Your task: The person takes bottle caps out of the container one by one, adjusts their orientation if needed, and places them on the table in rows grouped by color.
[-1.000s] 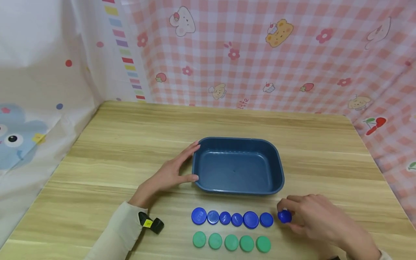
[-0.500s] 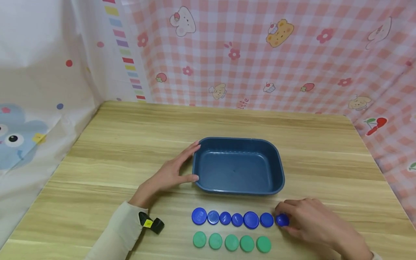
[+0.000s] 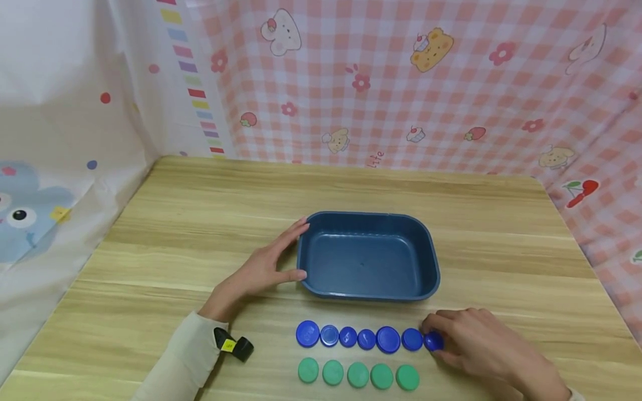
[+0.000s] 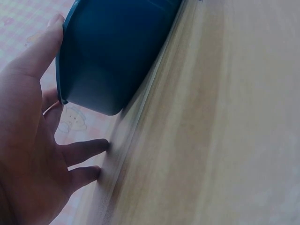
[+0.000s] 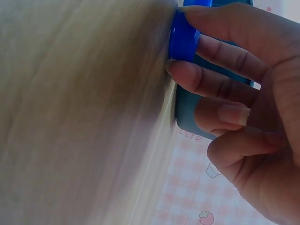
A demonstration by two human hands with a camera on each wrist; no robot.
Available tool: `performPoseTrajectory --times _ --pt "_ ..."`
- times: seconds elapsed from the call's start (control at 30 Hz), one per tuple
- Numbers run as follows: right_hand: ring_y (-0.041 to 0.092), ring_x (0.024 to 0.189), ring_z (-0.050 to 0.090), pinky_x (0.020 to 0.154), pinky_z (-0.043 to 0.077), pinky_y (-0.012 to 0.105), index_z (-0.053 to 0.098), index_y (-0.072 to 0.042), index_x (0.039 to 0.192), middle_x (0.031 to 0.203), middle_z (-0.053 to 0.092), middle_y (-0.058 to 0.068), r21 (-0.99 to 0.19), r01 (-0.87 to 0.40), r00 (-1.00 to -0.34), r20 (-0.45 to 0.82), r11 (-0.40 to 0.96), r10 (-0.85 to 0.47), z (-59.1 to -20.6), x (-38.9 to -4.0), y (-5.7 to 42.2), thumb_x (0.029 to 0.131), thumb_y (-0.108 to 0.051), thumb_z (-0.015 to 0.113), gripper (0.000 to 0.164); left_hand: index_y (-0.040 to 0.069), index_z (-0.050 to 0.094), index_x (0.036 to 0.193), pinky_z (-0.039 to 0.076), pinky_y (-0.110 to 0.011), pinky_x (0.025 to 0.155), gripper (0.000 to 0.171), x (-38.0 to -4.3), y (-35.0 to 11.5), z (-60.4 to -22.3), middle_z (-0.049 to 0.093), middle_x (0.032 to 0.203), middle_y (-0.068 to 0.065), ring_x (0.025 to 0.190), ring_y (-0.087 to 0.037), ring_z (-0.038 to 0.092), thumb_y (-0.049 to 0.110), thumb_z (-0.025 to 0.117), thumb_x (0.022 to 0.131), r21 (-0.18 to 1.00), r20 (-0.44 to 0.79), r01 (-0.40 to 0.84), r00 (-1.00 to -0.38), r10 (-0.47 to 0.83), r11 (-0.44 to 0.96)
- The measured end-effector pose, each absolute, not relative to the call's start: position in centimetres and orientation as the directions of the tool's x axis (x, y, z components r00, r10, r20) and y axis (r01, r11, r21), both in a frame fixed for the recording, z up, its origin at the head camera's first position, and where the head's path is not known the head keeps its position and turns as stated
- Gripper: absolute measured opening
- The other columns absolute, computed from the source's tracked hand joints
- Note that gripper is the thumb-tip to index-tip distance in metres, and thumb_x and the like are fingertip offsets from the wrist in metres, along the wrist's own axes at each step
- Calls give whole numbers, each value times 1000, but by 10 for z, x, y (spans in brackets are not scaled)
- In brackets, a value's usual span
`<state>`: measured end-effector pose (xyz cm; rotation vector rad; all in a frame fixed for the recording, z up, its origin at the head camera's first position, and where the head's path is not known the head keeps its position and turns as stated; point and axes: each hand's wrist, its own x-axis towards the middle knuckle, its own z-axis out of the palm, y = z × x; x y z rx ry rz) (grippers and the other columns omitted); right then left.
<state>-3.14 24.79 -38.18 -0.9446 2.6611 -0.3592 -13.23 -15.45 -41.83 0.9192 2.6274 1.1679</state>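
Note:
My right hand [image 3: 484, 342] pinches a blue bottle cap [image 3: 433, 340] between thumb and fingers at the right end of a row of blue caps [image 3: 388, 340]. In the right wrist view that cap [image 5: 183, 37] is down at the wood, edge toward the camera, with the last two fingers curled into the palm. A dark blue plastic basin [image 3: 368, 267] stands behind the row with nothing in it. Spread and fairly straight, the fingers and thumb of my left hand [image 3: 263, 267] touch its left rim; in the left wrist view two fingertips [image 4: 98, 173] reach down to the table.
In front of the blue row lies a second row of green caps [image 3: 358, 375]. Both rows rest on a wood-grain table [image 3: 200, 211]. A pink checked curtain [image 3: 361, 83] hangs along the back. A black strap with a small camera [image 3: 236, 345] is on my left wrist.
My right hand has slid the pinched blue cap left, closing the gap to the neighbouring cap until it is right beside it. The left hand and the basin have stayed put.

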Motion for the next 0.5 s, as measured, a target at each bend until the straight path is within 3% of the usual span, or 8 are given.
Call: performPoseTrajectory --times 0.5 --pt "-2 56 39 55 36 22 64 -32 100 79 46 -21 -295 -554 -764 -192 778 -617 -383 -28 249 79 -31 77 25 26 21 153 29 -56 106 87 -133 -155 -418 8 158 18 137 -19 33 46 71 84 708 127 482 -806 578 517"
